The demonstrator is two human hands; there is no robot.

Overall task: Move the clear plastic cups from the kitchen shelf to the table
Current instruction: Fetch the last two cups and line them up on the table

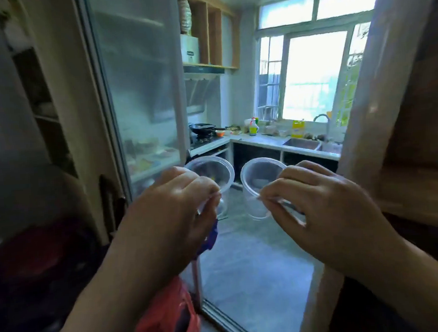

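Note:
I hold two clear plastic cups in front of me at a kitchen doorway. My left hand [174, 212] pinches the rim of the left clear cup [214, 172], whose mouth faces me. My right hand [325, 210] pinches the rim of the right clear cup [258, 178], also tilted with its mouth toward me. The two cups hang side by side, a small gap between them. No table is in view.
A frosted sliding glass door [136, 94] stands on the left, its floor track [222, 317] below. A wooden frame [377, 84] is on the right. Beyond lie the kitchen floor [257, 266], a counter with a sink [301, 144], a stove with a wok [203, 129]. A red bag [168, 320] lies low left.

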